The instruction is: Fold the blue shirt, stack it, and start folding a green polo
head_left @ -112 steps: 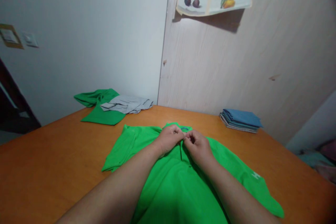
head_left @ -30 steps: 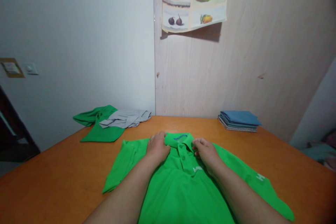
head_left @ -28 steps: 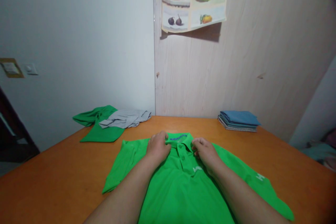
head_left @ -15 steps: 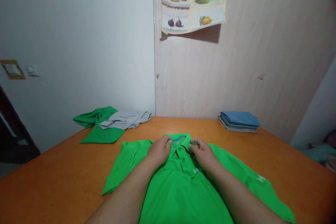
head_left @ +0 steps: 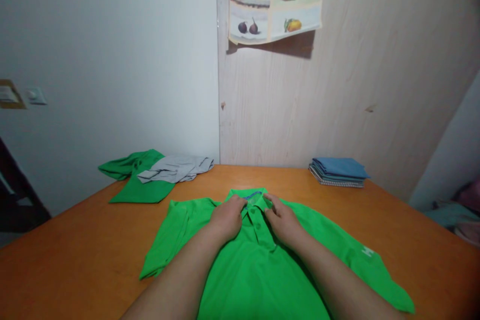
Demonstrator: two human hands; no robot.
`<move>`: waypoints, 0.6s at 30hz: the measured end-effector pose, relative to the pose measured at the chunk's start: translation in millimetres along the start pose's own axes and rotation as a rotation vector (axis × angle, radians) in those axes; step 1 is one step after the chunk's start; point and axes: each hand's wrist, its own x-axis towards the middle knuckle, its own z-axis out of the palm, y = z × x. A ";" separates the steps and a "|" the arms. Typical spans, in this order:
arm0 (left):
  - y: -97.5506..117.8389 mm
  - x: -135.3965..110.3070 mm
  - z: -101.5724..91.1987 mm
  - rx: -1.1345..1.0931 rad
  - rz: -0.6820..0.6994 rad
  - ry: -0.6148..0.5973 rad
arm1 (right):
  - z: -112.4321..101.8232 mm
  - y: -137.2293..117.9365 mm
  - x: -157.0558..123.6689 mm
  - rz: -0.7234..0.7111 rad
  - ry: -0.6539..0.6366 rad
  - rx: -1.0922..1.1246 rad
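A bright green polo shirt (head_left: 258,280) lies front up on the table, its buttoned placket and collar toward the far side and its sleeves out to both sides. My left hand (head_left: 228,217) is closed on the left side of the collar, its fingertips partly hidden. On the collar's right side rests my right hand (head_left: 284,219), thumb and index finger apart with green cloth between and beneath them. My forearms cover parts of the shirt's front. The lower hem is outside the view.
At the back left of the orange table (head_left: 82,260), a darker green garment (head_left: 142,191) lies under a crumpled grey cloth (head_left: 178,167). A stack of folded blue and checked cloths (head_left: 338,171) sits at the back right. A fruit print (head_left: 275,4) hangs on the wall behind.
My right hand has shifted left along the collar, and its thumb and index finger have spread. My left hand stays at the collar. The whole view has turned slightly.
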 end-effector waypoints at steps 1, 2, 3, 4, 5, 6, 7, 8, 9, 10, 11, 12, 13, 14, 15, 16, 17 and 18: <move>2.0 -0.8 -1.5 0.022 -0.017 -0.001 | 0.1 0.4 -0.2 -0.026 -0.017 -0.032; 3.6 -1.2 -2.9 0.043 -0.027 0.000 | 0.3 1.0 -0.5 -0.045 -0.033 -0.061; 4.7 -1.4 -4.0 0.062 -0.032 0.002 | 0.5 1.7 -0.6 -0.051 -0.044 -0.079; 5.2 -1.3 -4.8 0.080 -0.035 0.004 | 0.5 2.3 -0.7 -0.053 -0.056 -0.092; 5.2 -1.0 -5.4 0.097 -0.038 0.008 | 0.5 3.0 -0.8 -0.056 -0.071 -0.103; 4.7 -0.6 -5.6 0.112 -0.041 0.013 | 0.4 3.5 -0.9 -0.059 -0.086 -0.114; 3.7 -0.1 -5.6 0.121 -0.045 0.019 | 0.3 4.0 -0.9 -0.062 -0.098 -0.124; 2.2 0.4 -5.4 0.123 -0.049 0.029 | 0.1 4.4 -0.9 -0.064 -0.106 -0.133; 0.3 1.2 -5.2 0.116 -0.053 0.041 | -0.1 4.7 -0.9 -0.067 -0.111 -0.140; -2.0 2.0 -4.9 0.099 -0.056 0.057 | -0.2 4.9 -0.9 -0.068 -0.113 -0.144; -4.6 3.1 -4.7 0.073 -0.055 0.078 | -0.3 5.1 -1.0 -0.067 -0.112 -0.146; -7.3 4.4 -4.6 0.040 -0.054 0.102 | -0.3 5.2 -1.1 -0.065 -0.107 -0.142; -10.0 5.9 -4.7 0.007 -0.052 0.127 | -0.2 5.3 -1.3 -0.063 -0.101 -0.135; -12.5 7.4 -5.1 -0.027 -0.050 0.156 | 0.0 5.4 -1.5 -0.060 -0.095 -0.127; -14.7 9.0 -5.6 -0.060 -0.045 0.187 | 0.1 5.6 -1.6 -0.057 -0.089 -0.120; -16.4 10.4 -6.3 -0.093 -0.043 0.222 | 0.2 5.7 -1.7 -0.054 -0.083 -0.117; -17.6 11.7 -7.1 -0.129 -0.045 0.255 | 0.4 5.9 -1.8 -0.050 -0.080 -0.120; -18.3 12.7 -8.0 -0.168 -0.050 0.286 | 0.5 6.2 -1.8 -0.048 -0.081 -0.127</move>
